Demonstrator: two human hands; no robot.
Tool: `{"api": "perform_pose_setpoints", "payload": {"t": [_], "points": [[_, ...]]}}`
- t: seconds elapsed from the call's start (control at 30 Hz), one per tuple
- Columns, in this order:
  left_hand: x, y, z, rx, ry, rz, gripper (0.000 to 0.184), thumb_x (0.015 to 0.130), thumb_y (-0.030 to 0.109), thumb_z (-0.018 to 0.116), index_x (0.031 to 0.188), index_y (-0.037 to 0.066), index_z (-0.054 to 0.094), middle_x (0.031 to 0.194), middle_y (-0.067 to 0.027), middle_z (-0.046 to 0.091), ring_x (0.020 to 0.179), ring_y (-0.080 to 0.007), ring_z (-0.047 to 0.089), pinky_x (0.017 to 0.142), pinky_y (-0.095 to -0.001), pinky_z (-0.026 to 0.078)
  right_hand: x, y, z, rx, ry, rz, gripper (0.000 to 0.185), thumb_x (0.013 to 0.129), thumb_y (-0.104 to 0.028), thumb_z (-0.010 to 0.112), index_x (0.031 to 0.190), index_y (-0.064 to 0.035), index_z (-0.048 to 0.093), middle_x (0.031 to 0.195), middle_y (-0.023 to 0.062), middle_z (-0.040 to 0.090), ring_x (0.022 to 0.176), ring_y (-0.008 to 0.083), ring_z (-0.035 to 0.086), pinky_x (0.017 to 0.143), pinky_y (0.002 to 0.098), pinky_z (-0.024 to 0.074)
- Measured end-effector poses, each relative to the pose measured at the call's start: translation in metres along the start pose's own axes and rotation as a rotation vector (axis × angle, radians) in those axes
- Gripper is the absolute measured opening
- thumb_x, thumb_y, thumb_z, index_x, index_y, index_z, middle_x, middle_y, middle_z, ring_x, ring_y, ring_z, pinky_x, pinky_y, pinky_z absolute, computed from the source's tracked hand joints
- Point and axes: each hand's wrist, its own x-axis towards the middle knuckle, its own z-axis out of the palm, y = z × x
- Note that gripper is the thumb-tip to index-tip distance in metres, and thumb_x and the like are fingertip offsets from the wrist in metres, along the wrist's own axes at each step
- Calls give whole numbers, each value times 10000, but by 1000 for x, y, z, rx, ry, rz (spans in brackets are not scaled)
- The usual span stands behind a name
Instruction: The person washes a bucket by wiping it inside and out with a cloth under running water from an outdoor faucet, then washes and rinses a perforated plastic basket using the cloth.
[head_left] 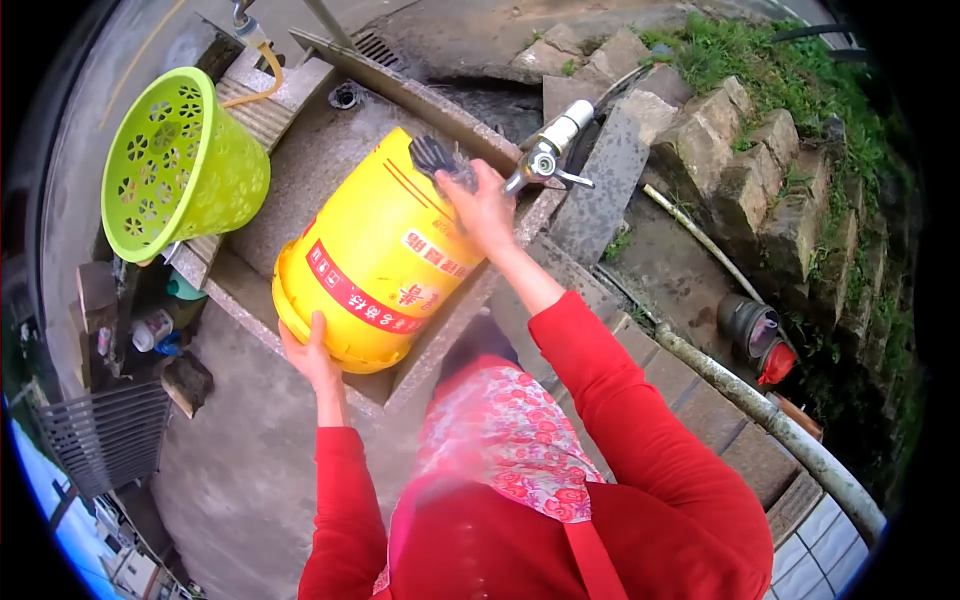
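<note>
A yellow bucket (385,250) with red lettering and a red band lies tilted on its side in the stone sink (250,320). My left hand (312,355) grips it by the rim at the lower left, thumb on the outer wall. In my right hand (482,212) is a dark scrubber (436,160) with finger-like strands, pressed on the bucket's side near its upper right end; its exact kind is hard to make out. A metal tap (543,160) with a white filter end sits just beside my right hand.
A green perforated basket (190,170) stands on the ridged slab left of the sink. A hose (268,75) hangs from another tap at the top. Stone blocks (710,140), a long pipe (760,400) and a dark pot (745,325) lie to the right.
</note>
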Motion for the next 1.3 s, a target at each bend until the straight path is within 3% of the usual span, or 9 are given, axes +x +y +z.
{"api": "perform_pose_setpoints", "payload": {"t": [0.13,0.17,0.27,0.33,0.47,0.63,0.83,1.13,1.3], "points": [[-2,-6,5,-9,-27,77,576,814,92,680,1303,-4,391,1224,-113,513,1075,-216,517,925,-321,421,12,-6,-14,-26,-83,304,415,781,-440,654,813,-31,587,717,173,598,702,361,610,617,447,456],[0,-13,10,4,-33,95,583,817,94,678,1311,1,384,1231,-110,508,1082,-214,512,929,-319,416,12,-8,-20,-161,-103,287,292,831,-334,614,862,-45,596,870,171,611,796,371,597,649,444,451],[1,-28,28,62,-87,168,607,822,104,675,1330,12,356,1244,-108,498,1093,-206,504,936,-316,406,-7,14,-9,-222,234,-376,201,839,-221,568,970,-75,613,1105,163,555,963,381,540,731,440,431],[-4,-30,48,86,-74,171,648,814,136,689,1339,3,335,1251,-126,493,1105,-217,498,941,-330,405,-25,-1,-6,-520,81,-545,354,776,-113,564,1128,-99,595,1270,96,465,1219,395,363,994,491,297],[-4,-40,67,339,18,231,712,789,189,717,1346,-6,320,1261,-170,491,1116,-259,505,944,-362,410,-44,23,54,-453,-242,-633,424,817,-295,579,1180,-77,584,1279,81,492,1261,336,357,1076,520,190],[-14,-38,72,361,12,231,750,780,210,724,1361,-5,302,1283,-190,480,1129,-286,506,956,-381,404,20,11,68,-405,-365,-567,340,841,-440,525,1021,-197,681,1066,49,617,1257,351,355,1060,581,137],[-20,-35,78,333,46,209,728,783,185,719,1362,10,313,1293,-182,476,1134,-276,501,970,-368,388,26,56,34,-382,100,-281,323,837,-374,571,1110,-223,653,1316,147,441,1188,369,374,1001,528,242],[11,-19,80,45,-69,96,650,763,52,710,1317,15,374,1229,-133,526,1075,-255,536,936,-360,425,-16,118,27,-328,259,42,472,839,-402,578,1224,-140,505,1211,131,458,1125,330,401,933,475,290],[46,-14,55,18,-134,1,593,745,-6,705,1272,20,432,1186,-113,556,1039,-239,558,921,-353,443,9,114,9,-225,118,-14,413,789,-430,616,958,-65,526,962,106,537,924,321,494,768,448,394]]}}
